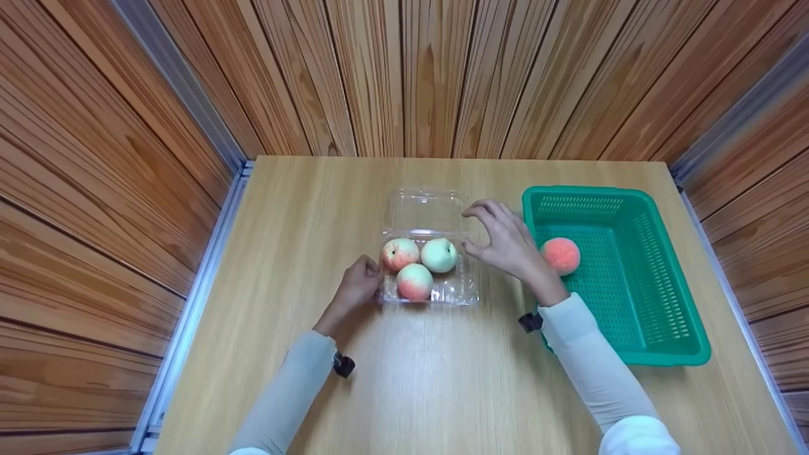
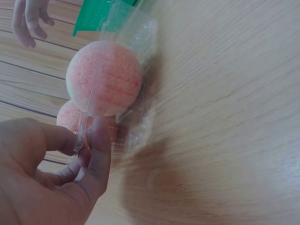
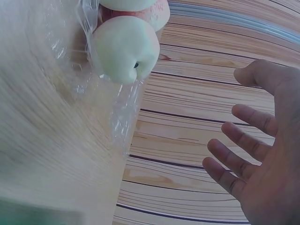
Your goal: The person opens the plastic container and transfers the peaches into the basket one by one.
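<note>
A clear plastic clamshell box (image 1: 464, 292) lies on the table with its lid (image 1: 425, 212) folded back. Three peaches sit inside: a reddish one (image 1: 400, 254), a pale green one (image 1: 439, 255) and a pink-and-white one (image 1: 414, 282) in front. At the box's left edge, my left hand (image 1: 359, 282) pinches the plastic rim between thumb and fingers, plain in the left wrist view. My right hand (image 1: 504, 243) hovers just right of the box with fingers spread, holding nothing; the right wrist view shows it apart from the pale peach (image 3: 126, 49).
To the right stands a green plastic basket (image 1: 686, 297) with one pink peach (image 1: 561, 256) near its left wall. Wood-panelled walls (image 1: 430, 76) rise behind the table (image 1: 411, 392) and at both sides.
</note>
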`<state>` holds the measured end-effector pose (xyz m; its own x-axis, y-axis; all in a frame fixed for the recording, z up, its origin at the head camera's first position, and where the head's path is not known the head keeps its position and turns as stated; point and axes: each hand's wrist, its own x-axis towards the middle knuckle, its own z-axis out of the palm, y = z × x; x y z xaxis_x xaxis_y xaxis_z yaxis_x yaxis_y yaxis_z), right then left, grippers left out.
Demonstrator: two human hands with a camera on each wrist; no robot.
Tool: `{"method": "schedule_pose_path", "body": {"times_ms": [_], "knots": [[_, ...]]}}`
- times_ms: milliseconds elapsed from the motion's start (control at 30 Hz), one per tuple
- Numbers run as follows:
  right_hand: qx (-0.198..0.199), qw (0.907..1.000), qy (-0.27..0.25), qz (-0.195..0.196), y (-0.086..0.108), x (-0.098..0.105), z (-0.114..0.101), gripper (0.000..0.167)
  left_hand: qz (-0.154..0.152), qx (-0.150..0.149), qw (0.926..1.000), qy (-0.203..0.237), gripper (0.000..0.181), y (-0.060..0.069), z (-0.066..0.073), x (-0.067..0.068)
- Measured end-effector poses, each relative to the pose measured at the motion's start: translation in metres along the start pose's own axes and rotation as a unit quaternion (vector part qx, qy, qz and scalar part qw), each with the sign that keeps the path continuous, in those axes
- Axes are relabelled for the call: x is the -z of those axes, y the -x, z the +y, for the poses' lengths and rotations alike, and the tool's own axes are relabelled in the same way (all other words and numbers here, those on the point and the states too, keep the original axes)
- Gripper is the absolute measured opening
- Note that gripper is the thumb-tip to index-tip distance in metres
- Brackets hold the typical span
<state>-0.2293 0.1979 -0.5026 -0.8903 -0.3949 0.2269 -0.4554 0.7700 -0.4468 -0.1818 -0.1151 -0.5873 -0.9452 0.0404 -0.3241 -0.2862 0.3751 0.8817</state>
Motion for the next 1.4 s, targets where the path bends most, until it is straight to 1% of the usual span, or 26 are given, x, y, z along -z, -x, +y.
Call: {"method": "schedule_pose_path", "body": {"times_ms": [167,400,700,833,933,1000,1133,1233,1400], "knots": [[0.017,0.9998,-0.004,0.006,0.000,-0.005,-0.001,0.049,0.003,-0.015,0.9999,-0.008,0.010,0.000,-0.001,0.000],[0.010,0.9997,-0.011,-0.021,0.001,-0.014,-0.005,0.050,0.003,-0.004,1.0000,0.002,0.008,0.000,-0.001,-0.001],[0.012,0.9989,-0.023,-0.039,0.000,-0.024,-0.009,0.049,0.004,-0.008,0.9999,0.010,0.008,-0.001,0.000,-0.001],[0.023,0.9986,-0.024,-0.041,0.001,-0.028,-0.010,0.048,0.001,-0.006,0.9999,0.013,0.008,0.000,0.001,-0.001],[0.028,0.9984,-0.023,-0.043,0.001,-0.032,-0.011,0.049,0.001,-0.005,0.9999,0.010,0.009,0.000,0.000,-0.001],[0.029,0.9983,-0.022,-0.045,0.002,-0.034,-0.011,0.049,0.006,-0.006,1.0000,-0.002,0.008,-0.001,0.000,-0.001],[0.026,0.9983,-0.025,-0.046,0.002,-0.039,-0.013,0.050,0.008,0.006,0.9999,-0.009,0.009,-0.003,0.000,-0.001],[0.022,0.9982,-0.029,-0.048,0.003,-0.042,-0.014,0.051,0.006,0.015,0.9999,0.000,0.009,-0.003,0.000,-0.002],[0.021,0.9980,-0.028,-0.053,0.006,-0.048,-0.015,0.051,0.005,0.015,0.9999,-0.002,0.011,-0.003,0.000,-0.002]]}}
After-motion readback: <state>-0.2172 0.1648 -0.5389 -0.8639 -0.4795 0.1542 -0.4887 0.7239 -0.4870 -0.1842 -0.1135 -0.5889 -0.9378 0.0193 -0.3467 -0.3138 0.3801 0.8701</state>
